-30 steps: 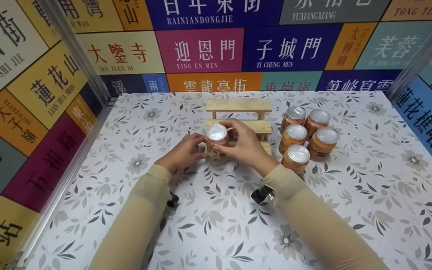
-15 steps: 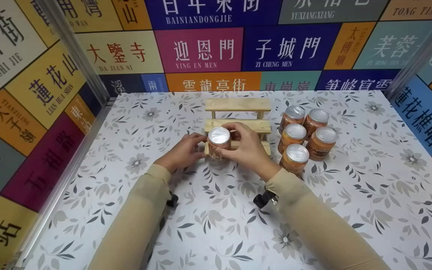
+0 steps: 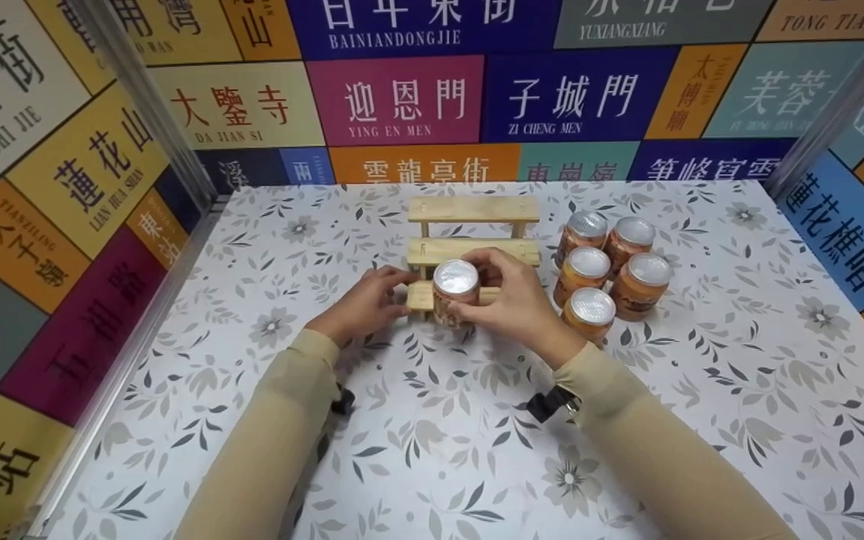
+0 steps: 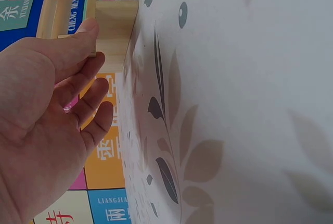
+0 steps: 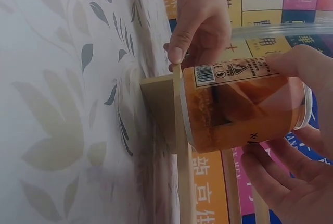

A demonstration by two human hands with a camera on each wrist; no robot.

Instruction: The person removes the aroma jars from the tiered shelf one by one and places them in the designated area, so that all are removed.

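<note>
A three-step wooden stand point(image 3: 473, 208) is on the patterned table. My right hand point(image 3: 514, 300) grips an orange-labelled can point(image 3: 454, 283) with a silver lid, thumb on the near side and fingers round the far side. The can is upright at the lowest step; in the right wrist view the can's base point(image 5: 186, 114) meets the plank point(image 5: 182, 172). My left hand point(image 3: 368, 304) holds the left end of that step. In the left wrist view its thumb point(image 4: 86, 34) lies on the plank's edge, with the forefinger below and the other fingers loosely curled.
Several similar cans point(image 3: 589, 266) stand upright in a cluster to the right of the stand, close to my right forearm. Walls with coloured lettered panels point(image 3: 402, 101) rise behind the table and at both sides.
My right hand has slid the can rightward along the lowest step, away from its left end. My left hand stays at the step's end.
</note>
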